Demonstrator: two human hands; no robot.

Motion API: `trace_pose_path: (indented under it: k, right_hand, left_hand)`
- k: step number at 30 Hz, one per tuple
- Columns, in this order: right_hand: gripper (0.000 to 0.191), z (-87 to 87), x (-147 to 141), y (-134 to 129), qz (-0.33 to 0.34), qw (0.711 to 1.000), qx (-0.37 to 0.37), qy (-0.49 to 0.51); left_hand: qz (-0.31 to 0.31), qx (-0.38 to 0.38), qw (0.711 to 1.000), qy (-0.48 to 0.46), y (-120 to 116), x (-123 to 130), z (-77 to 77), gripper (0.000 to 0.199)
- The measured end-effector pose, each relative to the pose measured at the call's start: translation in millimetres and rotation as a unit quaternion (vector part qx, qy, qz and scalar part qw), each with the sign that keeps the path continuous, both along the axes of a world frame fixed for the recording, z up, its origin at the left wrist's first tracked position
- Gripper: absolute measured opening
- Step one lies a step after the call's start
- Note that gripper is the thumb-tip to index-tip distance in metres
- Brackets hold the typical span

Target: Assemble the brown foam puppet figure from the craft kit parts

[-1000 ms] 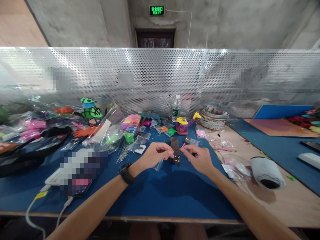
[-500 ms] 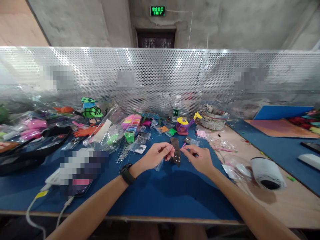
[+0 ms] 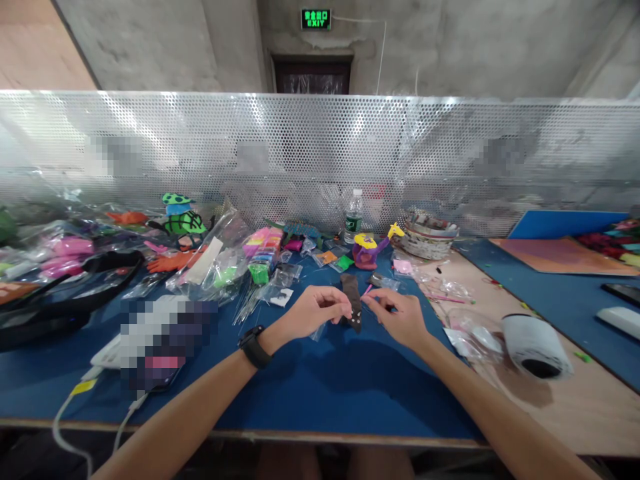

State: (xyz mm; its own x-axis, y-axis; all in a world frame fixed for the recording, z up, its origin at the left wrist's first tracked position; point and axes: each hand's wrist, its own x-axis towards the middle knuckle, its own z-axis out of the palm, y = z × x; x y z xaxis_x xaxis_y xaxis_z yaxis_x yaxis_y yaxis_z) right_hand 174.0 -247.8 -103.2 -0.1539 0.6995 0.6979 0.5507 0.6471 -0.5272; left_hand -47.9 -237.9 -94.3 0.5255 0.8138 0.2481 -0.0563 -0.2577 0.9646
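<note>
A dark brown clay figure (image 3: 353, 293) with small white dots near its lower end lies on the blue mat between my hands. Just left of it, my left hand (image 3: 323, 311) has thumb and fingertips pinched together; whatever they hold, if anything, is too small to make out. To the right of the figure, my right hand (image 3: 395, 312) pinches a thin pink stick (image 3: 369, 289) between thumb and forefinger. A black watch sits on my left wrist.
Behind my hands stand a water bottle (image 3: 353, 217), a purple and yellow clay animal (image 3: 367, 252) and a woven basket (image 3: 429, 237). Clay packets and bags crowd the left, beside a phone and white cables. A white roll (image 3: 533, 343) lies at right.
The fingertips of my left hand have shifted slightly right and down, over the edge of the brown figure. My right hand has hardly moved.
</note>
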Motion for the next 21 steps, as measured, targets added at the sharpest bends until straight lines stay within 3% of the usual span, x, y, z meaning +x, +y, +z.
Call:
trace_pose_path:
  k: [10, 21]
  right_hand:
    - [0.028, -0.5, 1.6, 0.0, -0.003, 1.0, -0.005, -0.007]
    - [0.027, -1.0, 0.7, 0.6, -0.007, 1.0, -0.005, 0.003]
  left_hand:
    - [0.016, -0.004, 1.0, -0.021, -4.7, 2.6, 4.4, 0.027]
    - [-0.01, -0.006, 1.0, -0.028, -7.9, 2.7, 2.6, 0.022]
